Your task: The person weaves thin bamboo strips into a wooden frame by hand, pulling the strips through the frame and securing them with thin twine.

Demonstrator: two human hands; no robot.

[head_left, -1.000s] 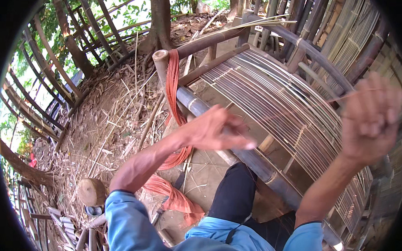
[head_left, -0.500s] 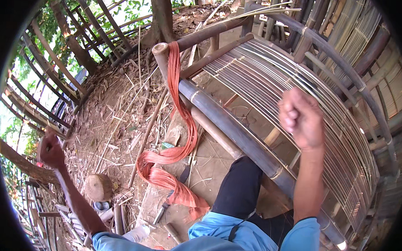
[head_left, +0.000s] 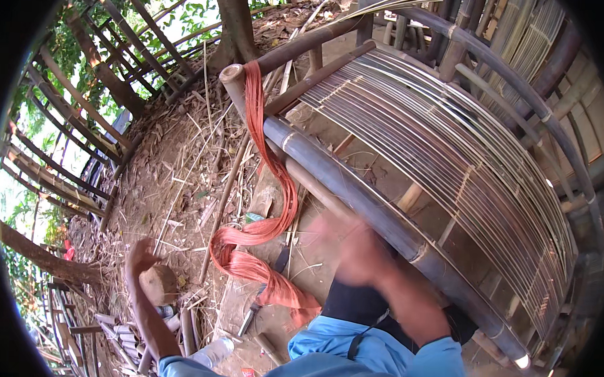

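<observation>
My left hand (head_left: 140, 257) is raised over the ground at the left, above a sawn log stump (head_left: 157, 284). Its fingers are loosely bent and apart, and nothing shows in them. My right hand (head_left: 350, 250) is smeared by motion over my dark-clothed knee, beside the near rail; whether it holds anything cannot be made out. A bundle of orange strands (head_left: 290, 195) hangs over the corner post of a bamboo bench frame (head_left: 362, 180) and trails down to the ground. Thin split-bamboo slats (head_left: 423, 136), tied with cross-lashings, span the frame.
A knife-like tool (head_left: 247, 319) lies near the lower end of the strands. A clear plastic bottle (head_left: 215, 351) and bamboo pieces (head_left: 120, 335) are at the lower left. A pole fence (head_left: 71, 134) and a tree trunk (head_left: 236, 20) stand beyond littered ground.
My right hand has dropped from above the slats, down and left to my knee. My left hand has come right and lower, toward the stump. The view has shifted slightly.
</observation>
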